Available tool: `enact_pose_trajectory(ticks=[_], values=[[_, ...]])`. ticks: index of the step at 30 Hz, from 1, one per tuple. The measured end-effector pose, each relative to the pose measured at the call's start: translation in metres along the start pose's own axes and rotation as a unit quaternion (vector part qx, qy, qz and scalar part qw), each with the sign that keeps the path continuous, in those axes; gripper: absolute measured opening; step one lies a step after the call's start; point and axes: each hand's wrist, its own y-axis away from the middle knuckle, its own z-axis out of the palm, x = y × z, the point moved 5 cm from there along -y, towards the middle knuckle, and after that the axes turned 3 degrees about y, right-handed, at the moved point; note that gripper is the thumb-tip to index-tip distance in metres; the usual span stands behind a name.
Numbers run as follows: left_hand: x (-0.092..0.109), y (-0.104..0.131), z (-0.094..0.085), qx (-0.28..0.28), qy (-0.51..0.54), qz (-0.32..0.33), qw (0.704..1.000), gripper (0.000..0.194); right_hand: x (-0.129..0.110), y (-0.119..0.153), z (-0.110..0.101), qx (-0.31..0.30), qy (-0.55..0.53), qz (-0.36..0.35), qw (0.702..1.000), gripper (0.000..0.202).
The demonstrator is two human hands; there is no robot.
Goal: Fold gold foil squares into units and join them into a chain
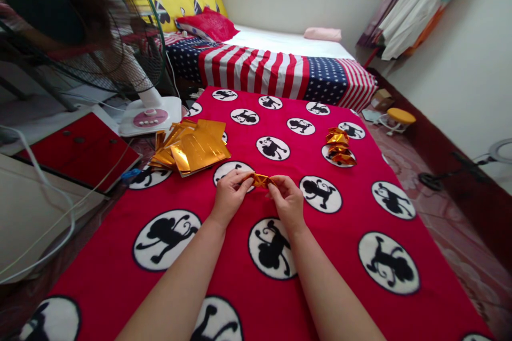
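Between my two hands is a small folded piece of shiny gold foil paper [261, 180]. My left hand [231, 192] pinches its left end with thumb and fingertips. Its right end is pinched in my right hand [288, 200]. Both hands are just above the red cloth with monkey prints [240, 245]. To the left, a loose pile of flat gold foil sheets [200, 146] lies on the cloth. Several folded gold foil pieces [339, 146] sit in a row on the right.
A standing fan [150, 114] is beside the cloth's left edge, near a red panel [80, 149]. Behind is a bed with a striped, starred cover [260, 72] and a red pillow [210, 24]. A yellow stool [401, 115] stands on the floor at right.
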Motion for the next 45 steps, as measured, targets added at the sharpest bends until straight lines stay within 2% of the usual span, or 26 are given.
enact_pose_trajectory(ticks=[4, 12, 17, 23, 27, 32, 36, 42, 45], values=[[0.009, 0.001, -0.003, 0.026, -0.074, 0.019, 0.997, 0.019, -0.001, -0.001, -0.002, 0.013, 0.034, 0.007, 0.999, 0.016], [0.011, 0.004, 0.002, 0.005, -0.117, 0.029, 0.993, 0.021, 0.002, 0.001, -0.003, 0.023, 0.065, 0.014, 0.998, 0.018], [0.008, 0.004, 0.002, 0.010, -0.080, 0.017, 0.997, 0.016, 0.002, 0.002, -0.003, 0.035, 0.059, 0.007, 0.998, 0.013], [0.008, 0.003, 0.002, 0.020, 0.037, 0.033, 0.999, 0.005, -0.009, 0.002, -0.010, 0.087, 0.085, -0.108, 0.987, 0.007], [0.017, 0.003, 0.000, 0.024, 0.043, 0.053, 0.997, 0.012, -0.016, 0.003, -0.010, 0.089, 0.077, -0.143, 0.983, 0.010], [0.024, 0.003, -0.001, 0.014, 0.006, 0.069, 0.997, 0.015, -0.019, 0.004, -0.010, 0.090, 0.081, -0.143, 0.982, 0.009], [0.025, 0.004, 0.000, -0.005, 0.025, 0.071, 0.997, 0.015, -0.023, 0.004, -0.012, 0.097, 0.088, -0.151, 0.980, 0.006], [0.016, 0.004, 0.004, -0.025, 0.086, 0.029, 0.996, 0.010, -0.020, 0.003, -0.011, 0.107, 0.114, -0.119, 0.981, 0.003], [0.007, 0.003, 0.006, -0.037, 0.094, -0.003, 0.995, 0.013, -0.011, -0.001, -0.022, 0.141, 0.144, -0.094, 0.975, 0.007]])
